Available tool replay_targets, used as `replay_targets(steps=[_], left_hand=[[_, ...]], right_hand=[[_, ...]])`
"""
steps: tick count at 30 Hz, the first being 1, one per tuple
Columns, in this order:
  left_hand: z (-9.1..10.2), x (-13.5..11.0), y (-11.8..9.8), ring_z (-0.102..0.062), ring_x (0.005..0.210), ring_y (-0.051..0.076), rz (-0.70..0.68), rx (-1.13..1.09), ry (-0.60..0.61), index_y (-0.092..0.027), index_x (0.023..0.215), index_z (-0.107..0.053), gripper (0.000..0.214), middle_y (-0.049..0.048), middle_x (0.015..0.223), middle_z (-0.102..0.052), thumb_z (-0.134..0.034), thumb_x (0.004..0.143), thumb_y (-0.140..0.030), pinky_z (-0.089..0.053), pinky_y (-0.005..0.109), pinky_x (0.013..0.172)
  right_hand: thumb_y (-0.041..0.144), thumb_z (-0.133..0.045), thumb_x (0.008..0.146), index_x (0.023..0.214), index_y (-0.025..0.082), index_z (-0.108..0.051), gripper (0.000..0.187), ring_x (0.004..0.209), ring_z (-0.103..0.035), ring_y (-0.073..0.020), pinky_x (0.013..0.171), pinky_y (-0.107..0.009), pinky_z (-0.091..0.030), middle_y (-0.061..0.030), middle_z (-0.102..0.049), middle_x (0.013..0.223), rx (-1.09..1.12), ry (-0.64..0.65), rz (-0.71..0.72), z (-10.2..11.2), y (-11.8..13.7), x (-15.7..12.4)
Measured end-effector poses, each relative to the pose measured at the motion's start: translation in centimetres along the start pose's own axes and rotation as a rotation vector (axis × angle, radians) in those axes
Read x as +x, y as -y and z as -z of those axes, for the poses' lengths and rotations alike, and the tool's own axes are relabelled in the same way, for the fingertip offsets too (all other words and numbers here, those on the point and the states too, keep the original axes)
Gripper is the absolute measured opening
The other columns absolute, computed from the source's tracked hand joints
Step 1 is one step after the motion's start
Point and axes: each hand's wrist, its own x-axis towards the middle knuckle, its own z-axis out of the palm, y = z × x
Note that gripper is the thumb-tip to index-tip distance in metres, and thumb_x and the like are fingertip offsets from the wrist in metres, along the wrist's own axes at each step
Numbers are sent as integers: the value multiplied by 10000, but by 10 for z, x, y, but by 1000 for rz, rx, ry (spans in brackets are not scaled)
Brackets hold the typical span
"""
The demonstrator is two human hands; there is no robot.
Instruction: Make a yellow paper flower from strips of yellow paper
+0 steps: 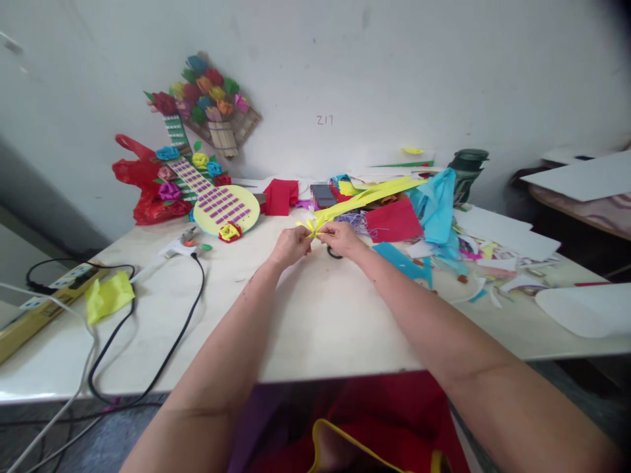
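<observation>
Between my two hands, above the middle of the white table (335, 328), is a small yellow paper flower (313, 226) with narrow, spread petals. My left hand (292, 246) pinches its left side. On the other side, my right hand (341, 238) pinches it with the fingertips. Just under my right hand shows a dark ring (334, 252), perhaps a scissors handle, mostly hidden. A long yellow paper strip (369, 199) stretches from behind the flower toward the back right.
A guitar-shaped craft (227, 211) with paper roses leans at the back left, near a glue gun (178, 247) and its cable. Right of my hands lie red paper (394, 221), blue crepe paper (438, 207), scraps and a dark bottle (467, 172). A power strip (49, 305) sits far left.
</observation>
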Motion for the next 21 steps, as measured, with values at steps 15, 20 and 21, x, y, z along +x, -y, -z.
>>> replay_targets(steps=[15, 20, 21], left_hand=[[-9, 2, 2, -584, 497, 112, 141, 38, -22, -161, 691, -578, 141, 1, 531, -634, -468, 749, -227, -447, 215, 584], [-6, 1, -1, -597, 559, 126, 100, 157, -56, -163, 722, -598, 171, 12, 572, -646, -452, 764, -240, -433, 218, 600], [-5, 1, -2, -601, 581, 134, 92, 203, -53, -169, 726, -603, 176, 17, 583, -649, -447, 768, -239, -429, 223, 607]], right_hand=[[240, -446, 812, 845, 183, -660, 224, 760, -583, -186, 619, -270, -324, -77, -684, 836, -467, -7, 64, -7, 16, -10], [252, -465, 805, 862, 191, -662, 213, 739, -575, -184, 627, -268, -337, -66, -679, 814, -396, -58, -13, -11, 17, -10], [250, -472, 800, 852, 194, -664, 207, 734, -575, -182, 625, -266, -340, -63, -678, 808, -385, -57, -24, -11, 16, -10]])
